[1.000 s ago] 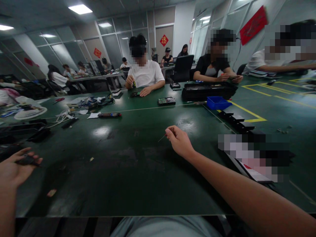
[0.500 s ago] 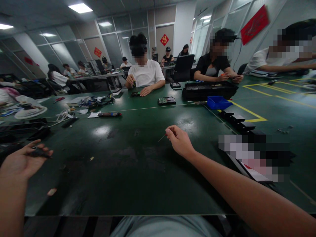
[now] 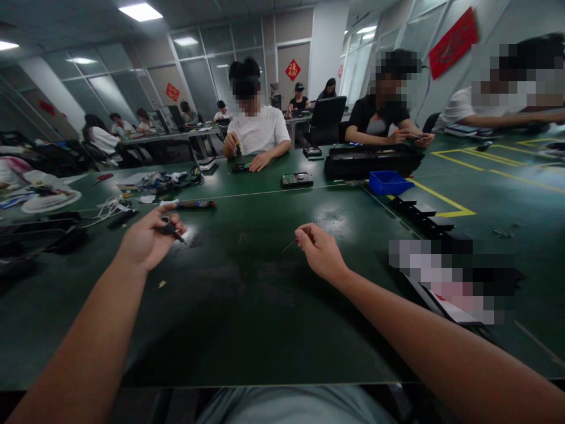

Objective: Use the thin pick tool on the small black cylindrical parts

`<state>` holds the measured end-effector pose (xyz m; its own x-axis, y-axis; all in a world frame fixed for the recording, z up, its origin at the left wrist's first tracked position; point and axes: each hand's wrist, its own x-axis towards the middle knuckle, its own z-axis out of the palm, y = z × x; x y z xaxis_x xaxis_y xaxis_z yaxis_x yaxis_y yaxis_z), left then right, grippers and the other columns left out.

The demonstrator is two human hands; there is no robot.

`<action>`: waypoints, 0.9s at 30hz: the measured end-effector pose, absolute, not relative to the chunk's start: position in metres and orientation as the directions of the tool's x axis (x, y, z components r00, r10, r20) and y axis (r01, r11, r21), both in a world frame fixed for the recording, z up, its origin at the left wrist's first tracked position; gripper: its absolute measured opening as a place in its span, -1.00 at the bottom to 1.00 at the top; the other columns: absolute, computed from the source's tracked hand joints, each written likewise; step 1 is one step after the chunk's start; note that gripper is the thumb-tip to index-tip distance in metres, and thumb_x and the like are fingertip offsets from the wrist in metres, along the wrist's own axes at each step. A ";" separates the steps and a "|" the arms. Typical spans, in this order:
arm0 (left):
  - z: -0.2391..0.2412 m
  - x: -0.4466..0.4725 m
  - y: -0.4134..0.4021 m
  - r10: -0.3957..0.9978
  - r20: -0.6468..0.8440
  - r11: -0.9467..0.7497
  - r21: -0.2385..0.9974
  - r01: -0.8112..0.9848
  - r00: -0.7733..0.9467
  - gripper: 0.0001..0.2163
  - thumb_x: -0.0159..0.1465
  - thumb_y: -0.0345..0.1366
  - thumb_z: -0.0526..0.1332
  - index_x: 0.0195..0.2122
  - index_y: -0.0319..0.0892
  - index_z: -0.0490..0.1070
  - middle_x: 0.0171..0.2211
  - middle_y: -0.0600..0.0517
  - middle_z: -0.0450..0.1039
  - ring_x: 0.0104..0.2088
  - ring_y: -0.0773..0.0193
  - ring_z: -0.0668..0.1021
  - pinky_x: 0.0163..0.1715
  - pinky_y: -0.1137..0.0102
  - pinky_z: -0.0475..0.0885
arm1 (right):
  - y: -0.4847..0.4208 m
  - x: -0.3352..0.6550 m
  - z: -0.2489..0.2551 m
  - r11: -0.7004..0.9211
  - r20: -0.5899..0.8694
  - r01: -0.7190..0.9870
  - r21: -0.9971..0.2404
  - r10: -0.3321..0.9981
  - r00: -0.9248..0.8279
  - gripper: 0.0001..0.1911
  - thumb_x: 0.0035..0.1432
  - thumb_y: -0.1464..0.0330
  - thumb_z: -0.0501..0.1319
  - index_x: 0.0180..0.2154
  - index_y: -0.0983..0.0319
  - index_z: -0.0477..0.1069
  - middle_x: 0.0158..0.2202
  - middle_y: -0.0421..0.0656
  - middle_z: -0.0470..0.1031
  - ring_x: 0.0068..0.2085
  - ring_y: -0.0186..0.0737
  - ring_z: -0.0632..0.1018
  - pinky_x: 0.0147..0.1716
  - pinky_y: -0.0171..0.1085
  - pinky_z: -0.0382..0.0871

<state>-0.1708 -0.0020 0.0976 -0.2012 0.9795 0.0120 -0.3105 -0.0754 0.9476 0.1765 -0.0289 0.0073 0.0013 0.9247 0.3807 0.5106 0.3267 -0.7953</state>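
My left hand [image 3: 143, 240] is raised over the green table, palm turned up, fingers curled around a dark tapered tool [image 3: 171, 228]. Its narrow tip points right and down; its exact kind is unclear. Further right, my right hand [image 3: 323, 252] pinches a thin metal rod [image 3: 288, 246] that points left and down. Something reddish shows between these fingers, partly hidden by them. The two held pieces are well apart.
Beyond my hands, a slim tool with a red end [image 3: 196, 205] and a circuit-board device [image 3: 297, 179] lie on the table. At right are a blue bin [image 3: 389, 183] and black trays [image 3: 426, 215]. A co-worker in a white shirt [image 3: 260, 132] sits opposite.
My left hand has swung right and away from me with the dark tool, from the left edge toward the middle. The right hand stays in place with the rod.
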 end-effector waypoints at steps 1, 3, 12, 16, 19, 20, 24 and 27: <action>0.098 -0.157 -0.001 0.987 0.017 -0.069 0.945 -0.320 -0.163 -0.64 -0.07 -0.56 0.07 -0.22 -0.27 0.42 -0.50 0.02 0.28 -0.45 0.28 0.37 -0.35 0.37 0.41 | -0.029 0.177 0.008 0.326 0.380 0.512 -0.795 0.925 0.000 -0.73 0.34 0.19 0.07 -0.28 0.19 0.43 -0.43 -0.17 0.52 -0.38 -0.19 0.54 -0.35 -0.22 0.33; 0.099 -0.130 0.000 0.996 0.037 -0.063 0.942 -0.330 -0.085 -0.64 -0.05 -0.54 0.07 -0.20 -0.27 0.40 -0.48 0.01 0.29 -0.45 0.27 0.38 -0.34 0.35 0.41 | -0.030 0.177 0.008 0.325 0.379 0.510 -0.796 0.925 0.001 -0.73 0.34 0.19 0.07 -0.27 0.19 0.43 -0.42 -0.17 0.52 -0.38 -0.19 0.53 -0.36 -0.22 0.33; 0.071 -0.028 -0.022 0.967 0.150 -0.154 0.988 0.003 0.205 -0.48 0.09 -0.45 0.11 0.13 -0.18 0.21 -0.37 0.04 0.40 -0.33 0.24 0.45 -0.20 0.32 0.35 | -0.031 0.179 0.007 0.344 0.397 0.501 -0.794 0.918 -0.001 -0.72 0.34 0.17 0.08 -0.26 0.19 0.43 -0.42 -0.17 0.53 -0.38 -0.18 0.53 -0.36 -0.23 0.32; 0.047 -0.011 -0.023 0.947 0.115 -0.181 0.963 0.201 0.298 -0.46 0.12 -0.44 0.05 0.18 -0.17 0.17 -0.34 0.02 0.40 -0.27 0.22 0.46 -0.11 0.27 0.32 | -0.031 0.178 0.009 0.327 0.392 0.515 -0.792 0.920 0.018 -0.75 0.33 0.19 0.09 -0.26 0.19 0.44 -0.43 -0.17 0.53 -0.38 -0.18 0.54 -0.35 -0.23 0.32; 0.023 -0.014 -0.017 0.934 0.106 -0.214 0.930 0.298 0.340 -0.49 0.18 -0.43 0.02 0.20 -0.16 0.17 -0.30 0.00 0.39 -0.25 0.21 0.46 -0.14 0.27 0.34 | -0.033 0.177 0.012 0.333 0.399 0.527 -0.782 0.917 0.012 -0.74 0.32 0.19 0.08 -0.29 0.18 0.44 -0.44 -0.18 0.53 -0.39 -0.19 0.53 -0.37 -0.24 0.30; 0.016 -0.017 -0.015 0.927 0.111 -0.239 0.911 0.337 0.358 -0.47 0.18 -0.43 0.04 0.22 -0.15 0.15 -0.26 -0.01 0.39 -0.24 0.21 0.46 -0.15 0.27 0.34 | -0.034 0.176 0.013 0.336 0.403 0.535 -0.775 0.915 0.008 -0.73 0.32 0.19 0.09 -0.31 0.18 0.44 -0.46 -0.19 0.52 -0.41 -0.20 0.52 -0.38 -0.25 0.29; -0.005 -0.028 -0.009 0.890 0.168 -0.387 0.767 0.512 0.423 -0.30 0.08 -0.56 0.12 0.28 -0.15 0.08 -0.09 -0.06 0.39 -0.11 0.18 0.47 -0.04 0.25 0.35 | -0.037 0.175 0.016 0.335 0.406 0.552 -0.764 0.914 0.008 -0.68 0.31 0.16 0.11 -0.42 0.18 0.42 -0.53 -0.22 0.44 -0.47 -0.24 0.46 -0.41 -0.25 0.26; -0.009 -0.032 -0.004 0.890 0.216 -0.428 0.698 0.574 0.402 -0.48 0.16 -0.59 0.10 0.18 -0.22 0.21 -0.05 -0.12 0.41 -0.03 0.15 0.47 0.07 0.21 0.33 | -0.037 0.176 0.014 0.337 0.401 0.461 -0.821 0.915 0.046 -0.70 0.31 0.15 0.10 -0.36 0.18 0.43 -0.50 -0.21 0.46 -0.45 -0.24 0.47 -0.40 -0.25 0.29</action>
